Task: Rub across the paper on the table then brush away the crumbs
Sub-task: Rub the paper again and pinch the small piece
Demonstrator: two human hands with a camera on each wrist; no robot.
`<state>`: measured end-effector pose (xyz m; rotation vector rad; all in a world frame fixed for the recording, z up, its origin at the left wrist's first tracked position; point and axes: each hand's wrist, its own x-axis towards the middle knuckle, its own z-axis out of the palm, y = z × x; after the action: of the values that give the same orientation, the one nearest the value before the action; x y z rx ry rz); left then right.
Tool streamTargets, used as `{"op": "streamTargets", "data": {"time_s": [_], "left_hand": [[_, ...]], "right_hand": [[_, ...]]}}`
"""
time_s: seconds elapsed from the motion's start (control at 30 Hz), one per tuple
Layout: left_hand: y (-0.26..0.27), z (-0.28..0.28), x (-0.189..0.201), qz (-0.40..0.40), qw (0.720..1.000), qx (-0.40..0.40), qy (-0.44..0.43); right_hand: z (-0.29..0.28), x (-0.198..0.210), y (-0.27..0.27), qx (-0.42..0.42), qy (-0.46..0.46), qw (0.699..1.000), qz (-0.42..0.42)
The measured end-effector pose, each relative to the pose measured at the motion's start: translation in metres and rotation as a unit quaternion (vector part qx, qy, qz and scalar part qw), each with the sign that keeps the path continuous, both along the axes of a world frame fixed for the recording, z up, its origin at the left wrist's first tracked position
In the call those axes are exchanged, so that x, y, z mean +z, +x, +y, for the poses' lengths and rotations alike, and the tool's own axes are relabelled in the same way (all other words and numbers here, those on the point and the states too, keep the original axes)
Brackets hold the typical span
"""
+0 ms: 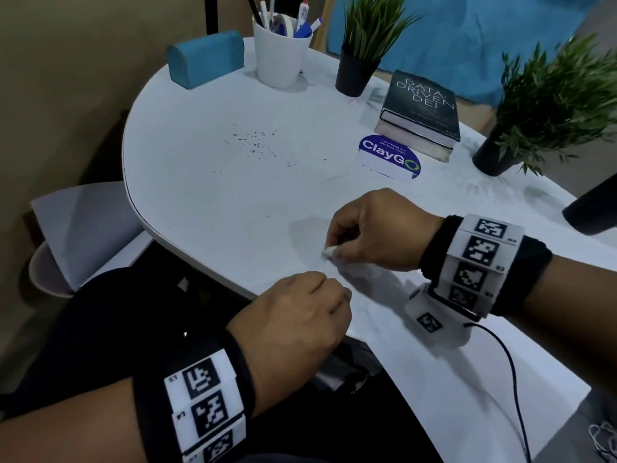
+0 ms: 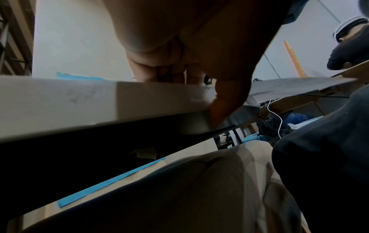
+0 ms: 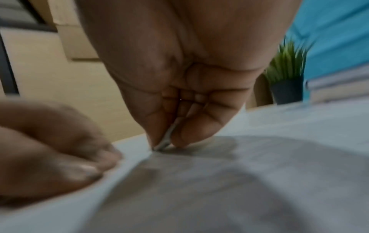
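In the head view, the right hand [image 1: 374, 228] sat at centre right of the frame, its fingers curled tight around a small white eraser [image 1: 329, 252] whose tip poked out toward the left and met the paper [image 1: 434, 369], a white sheet running from the middle of the frame down to the lower right over the white table [image 1: 207, 182]. The left hand [image 1: 297, 315], lower centre, was curled with its fingertips on the paper's near edge where the sheet overhung the table rim. Dark crumbs [image 1: 257, 142] lay scattered on the bare tabletop in the upper middle, well apart from both hands. Only the right wrist view showed the pinch itself: the eraser [image 3: 166, 137] was a thin pale sliver squeezed between thumb and fingertip, its end touching the paper [image 3: 219, 181], with the left hand [image 3: 49, 149] blurred at the frame's left edge. Only the left wrist view looked from below the rim: the left hand's thumb [image 2: 223, 108] was pressed under the sheet's edge against the table [image 2: 60, 107], pinching the paper. A white pen cup [image 1: 278, 51], a teal case [image 1: 205, 58], two potted plants [image 1: 362, 45] and stacked books [image 1: 420, 111] stood along the top of the head view.
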<state>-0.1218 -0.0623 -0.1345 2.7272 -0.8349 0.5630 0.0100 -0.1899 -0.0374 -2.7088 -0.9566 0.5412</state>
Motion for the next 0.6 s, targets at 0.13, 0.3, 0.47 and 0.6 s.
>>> {"op": "streamTargets", "data": {"time_s": [0.13,0.3,0.47,0.6], "left_hand": [[0.001,0.0,0.002,-0.002,1.0,0.002,-0.001],[0.002,-0.001,0.002,-0.009,1.0,0.01,-0.001],[0.002,0.001,0.008,-0.02,1.0,0.007,0.012],[0.003,0.0,0.006,-0.008,1.0,0.019,0.018]], "right_hand": [[0.001,-0.002,0.001,-0.011,0.021,1.0,-0.014],[0.002,-0.004,0.006,-0.016,0.005,0.999,-0.035],[-0.001,0.0,-0.007,0.033,-0.002,0.999,-0.005],[-0.008,-0.005,0.008,-0.024,-0.004,0.999,-0.042]]}}
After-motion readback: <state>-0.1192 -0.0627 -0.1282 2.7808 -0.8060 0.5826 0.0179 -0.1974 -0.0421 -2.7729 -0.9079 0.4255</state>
